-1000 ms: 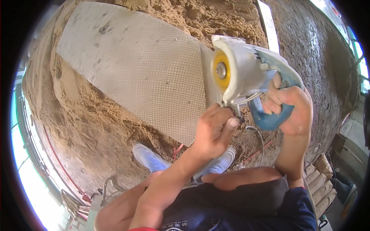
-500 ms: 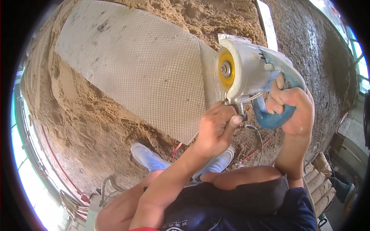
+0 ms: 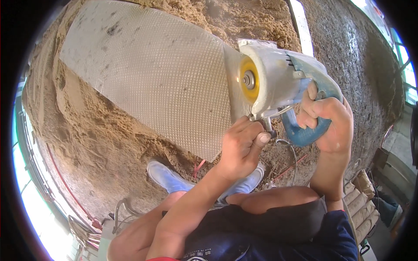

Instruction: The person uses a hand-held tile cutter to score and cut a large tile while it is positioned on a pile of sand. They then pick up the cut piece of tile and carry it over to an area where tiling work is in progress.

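Note:
A handheld circular saw (image 3: 276, 80), with a dusty blue and grey body and a yellow disc (image 3: 249, 78), rests at the right end of a large tile (image 3: 152, 74). The tile's upward face carries a fine grid of raised squares, with a smooth strip along the right end. My right hand (image 3: 328, 119) is closed round the saw's blue rear handle. Low at the saw's front, my left hand (image 3: 244, 145) grips a small metal knob or lever, mostly hidden by the fingers. The disc's lower edge is out of sight.
Loose damp sand (image 3: 113, 126) lies around and under the tile. A pale straight bar (image 3: 301, 26) runs along the far right of the sand. A grey cable (image 3: 295, 163) hangs below the saw. My shoes (image 3: 167, 176) stand at the near edge, and stacked sacks (image 3: 362, 209) sit at the lower right.
The saw has shifted slightly left along the tile's end, with both hands moving along with it. My grip on it looks the same.

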A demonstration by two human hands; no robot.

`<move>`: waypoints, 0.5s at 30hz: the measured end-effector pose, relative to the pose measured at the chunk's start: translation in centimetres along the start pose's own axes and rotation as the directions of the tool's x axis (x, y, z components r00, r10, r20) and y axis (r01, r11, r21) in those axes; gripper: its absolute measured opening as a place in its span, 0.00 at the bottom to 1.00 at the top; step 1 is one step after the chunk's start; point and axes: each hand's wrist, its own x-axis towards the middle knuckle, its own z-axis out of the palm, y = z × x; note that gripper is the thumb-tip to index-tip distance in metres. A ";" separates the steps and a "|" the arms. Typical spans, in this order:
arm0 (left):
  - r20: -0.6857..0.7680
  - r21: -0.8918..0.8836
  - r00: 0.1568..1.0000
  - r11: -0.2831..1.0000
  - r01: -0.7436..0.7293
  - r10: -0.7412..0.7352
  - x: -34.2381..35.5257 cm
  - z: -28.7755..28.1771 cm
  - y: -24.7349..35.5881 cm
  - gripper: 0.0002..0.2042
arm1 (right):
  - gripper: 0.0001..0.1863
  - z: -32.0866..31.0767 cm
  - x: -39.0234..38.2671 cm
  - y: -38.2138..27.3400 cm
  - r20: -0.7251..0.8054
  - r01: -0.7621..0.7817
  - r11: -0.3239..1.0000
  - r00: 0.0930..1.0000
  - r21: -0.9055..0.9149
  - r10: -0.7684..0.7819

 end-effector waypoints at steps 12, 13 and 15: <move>0.006 -0.006 0.999 0.999 0.033 -0.033 -0.9 -0.7 0.3 0.10 | 0.11 0.8 -0.2 0.3 0.044 -0.014 0.999 0.999 -0.041 0.016; -0.015 0.001 1.000 1.000 0.018 -0.018 -0.9 -0.7 0.4 0.10 | 0.11 0.9 -0.2 0.2 0.043 -0.014 0.999 0.999 -0.041 0.016; -0.013 0.004 1.000 1.000 0.018 -0.018 -0.8 -0.5 0.3 0.10 | 0.12 1.0 -0.3 0.1 0.011 -0.009 0.999 1.000 -0.037 0.009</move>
